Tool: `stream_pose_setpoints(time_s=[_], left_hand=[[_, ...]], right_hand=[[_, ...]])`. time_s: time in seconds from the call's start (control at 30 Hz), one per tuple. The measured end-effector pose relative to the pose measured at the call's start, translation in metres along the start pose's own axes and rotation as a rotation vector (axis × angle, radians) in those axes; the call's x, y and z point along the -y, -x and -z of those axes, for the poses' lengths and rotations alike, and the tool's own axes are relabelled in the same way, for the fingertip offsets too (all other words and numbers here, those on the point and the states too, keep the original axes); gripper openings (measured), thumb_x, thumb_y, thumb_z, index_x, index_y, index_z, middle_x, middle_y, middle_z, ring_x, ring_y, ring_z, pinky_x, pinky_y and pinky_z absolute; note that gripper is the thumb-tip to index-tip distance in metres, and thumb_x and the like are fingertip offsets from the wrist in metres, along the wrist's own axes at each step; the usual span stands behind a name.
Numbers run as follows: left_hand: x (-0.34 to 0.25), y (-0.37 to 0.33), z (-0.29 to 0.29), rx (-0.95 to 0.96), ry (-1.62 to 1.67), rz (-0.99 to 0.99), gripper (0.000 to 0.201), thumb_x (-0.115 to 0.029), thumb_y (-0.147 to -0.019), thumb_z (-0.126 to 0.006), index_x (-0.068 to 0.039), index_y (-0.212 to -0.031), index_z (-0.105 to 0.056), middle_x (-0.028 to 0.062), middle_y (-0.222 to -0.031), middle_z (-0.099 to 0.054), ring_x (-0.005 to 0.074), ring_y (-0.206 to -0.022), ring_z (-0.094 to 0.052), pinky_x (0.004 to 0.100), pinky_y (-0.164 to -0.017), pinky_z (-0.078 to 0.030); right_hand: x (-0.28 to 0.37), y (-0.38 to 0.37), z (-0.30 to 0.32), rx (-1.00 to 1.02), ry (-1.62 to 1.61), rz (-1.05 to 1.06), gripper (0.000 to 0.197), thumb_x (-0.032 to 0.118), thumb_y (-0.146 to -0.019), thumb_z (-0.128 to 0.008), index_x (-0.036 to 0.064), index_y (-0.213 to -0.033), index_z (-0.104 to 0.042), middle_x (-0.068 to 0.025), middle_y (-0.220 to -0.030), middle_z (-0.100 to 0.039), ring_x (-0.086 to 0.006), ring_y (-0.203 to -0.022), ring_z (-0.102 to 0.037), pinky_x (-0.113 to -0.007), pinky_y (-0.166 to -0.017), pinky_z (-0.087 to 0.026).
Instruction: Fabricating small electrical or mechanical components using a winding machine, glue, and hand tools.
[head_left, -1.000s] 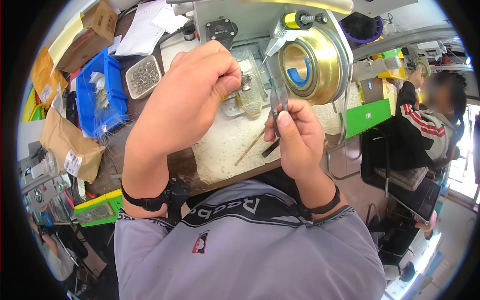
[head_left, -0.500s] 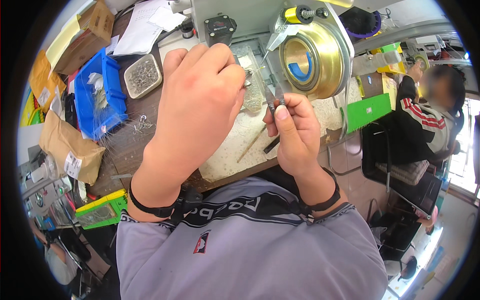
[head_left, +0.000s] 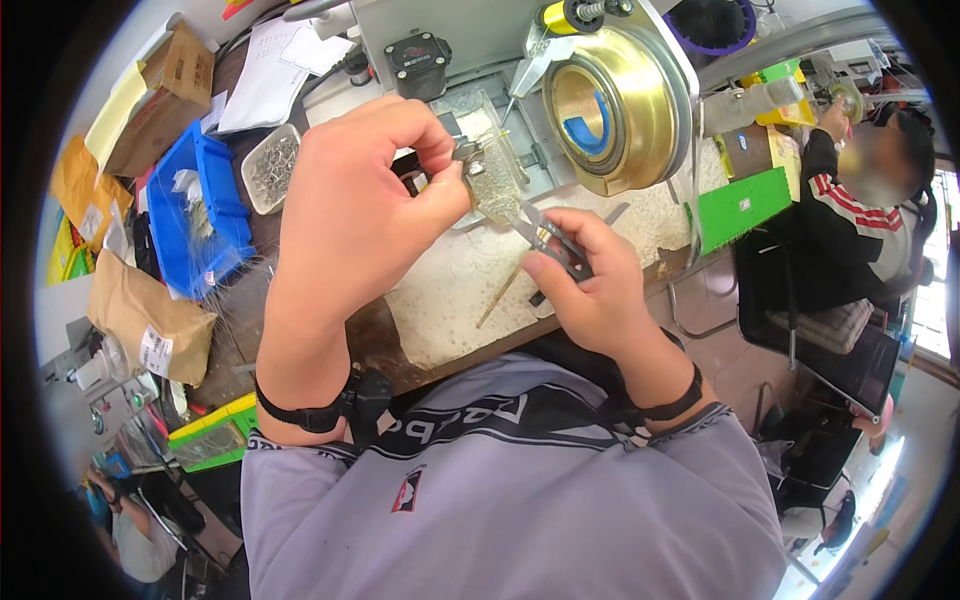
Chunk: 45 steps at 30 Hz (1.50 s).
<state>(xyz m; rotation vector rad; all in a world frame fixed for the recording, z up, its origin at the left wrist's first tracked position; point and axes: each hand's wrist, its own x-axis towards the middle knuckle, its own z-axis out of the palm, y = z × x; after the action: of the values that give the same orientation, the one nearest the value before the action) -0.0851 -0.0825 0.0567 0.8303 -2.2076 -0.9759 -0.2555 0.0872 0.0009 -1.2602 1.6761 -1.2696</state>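
My left hand [head_left: 365, 205] is raised over the work surface, with thumb and forefinger pinched on a small metal piece [head_left: 467, 151]. Its exact kind is too small to make out. My right hand [head_left: 600, 275] grips a pair of small snips [head_left: 553, 243], whose pointed blades are directed up and left toward the left hand. The blades do not touch the metal piece. Behind the pinched fingers lies a clear plastic tray [head_left: 497, 180]. A brass-coloured drum [head_left: 640, 110] with a blue strip inside its ring stands just beyond the right hand.
At the left are a white dish of small metal parts [head_left: 270, 172], a blue bin [head_left: 240, 190] and a brown paper package [head_left: 150, 310]. A yellow thread spool [head_left: 562, 17] tops the drum. A thin stick [head_left: 500, 297] lies in front. A seated person [head_left: 850, 220] works at right.
My left hand has moved slightly left and turned, showing the metal piece. My right hand has lowered, and the snips have tilted to the left with their handles more visible.
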Motion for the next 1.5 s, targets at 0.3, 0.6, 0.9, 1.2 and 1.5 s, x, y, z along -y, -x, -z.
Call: stream_pose_setpoints(time_s=[0.3, 0.6, 0.9, 1.2, 1.5], left_hand=[[-0.005, 0.001, 0.0, -0.074, -0.197, -0.15, 0.016, 0.006, -0.071, -0.072, 0.001, -0.082, -0.061, 0.008, -0.089, -0.065, 0.0168, -0.078, -0.061, 0.0281, -0.074, -0.049], [-0.003, 0.0, 0.001, 0.008, -0.084, -0.133, 0.009, 0.002, -0.076, -0.069, -0.001, -0.08, -0.062, 0.0074, -0.087, -0.064, 0.0191, -0.078, -0.061, 0.0294, -0.073, -0.048], [0.001, -0.001, 0.007, 0.085, 0.005, -0.142, 0.008, -0.002, -0.085, -0.065, -0.001, -0.091, -0.059, 0.0108, -0.095, -0.062, 0.0239, -0.087, -0.059, 0.0334, -0.084, -0.046], [-0.015, 0.009, 0.008, -0.069, -0.325, -0.177, 0.006, -0.005, -0.091, -0.067, -0.001, -0.095, -0.066, 0.0103, -0.086, -0.068, 0.0272, -0.08, -0.062, 0.0352, -0.078, -0.047], [-0.015, 0.011, 0.014, 0.052, -0.258, -0.176, 0.004, -0.006, -0.091, -0.064, -0.007, -0.095, -0.063, 0.0073, -0.089, -0.063, 0.0286, -0.09, -0.06, 0.0411, -0.089, -0.041]], right_hand=[[-0.044, 0.019, 0.055, -0.205, 0.635, 0.15, 0.03, 0.013, -0.086, -0.076, 0.001, -0.111, -0.064, -0.0143, -0.088, -0.064, -0.0304, -0.074, -0.065, -0.039, -0.066, -0.052], [-0.062, 0.013, 0.086, -0.382, 0.93, 0.111, 0.028, 0.013, -0.088, -0.072, 0.0016, -0.113, -0.065, -0.0131, -0.087, -0.062, -0.0328, -0.085, -0.061, -0.042, -0.075, -0.05], [-0.001, -0.009, 0.002, -0.027, -0.012, 0.195, 0.018, 0.011, -0.095, -0.068, -0.0018, -0.107, -0.065, -0.0078, -0.087, -0.064, -0.0139, -0.074, -0.061, -0.026, -0.07, -0.05], [0.022, -0.054, -0.057, -0.119, -0.892, -0.172, 0.022, 0.022, -0.105, -0.058, 0.0021, -0.115, -0.059, 0.0005, -0.089, -0.059, -0.0055, -0.069, -0.053, -0.022, -0.062, -0.043], [0.025, -0.065, -0.061, -0.151, -0.957, -0.141, 0.02, 0.025, -0.105, -0.058, 0.0054, -0.106, -0.06, 0.0025, -0.08, -0.057, -0.0038, -0.063, -0.05, -0.02, -0.057, -0.041]])
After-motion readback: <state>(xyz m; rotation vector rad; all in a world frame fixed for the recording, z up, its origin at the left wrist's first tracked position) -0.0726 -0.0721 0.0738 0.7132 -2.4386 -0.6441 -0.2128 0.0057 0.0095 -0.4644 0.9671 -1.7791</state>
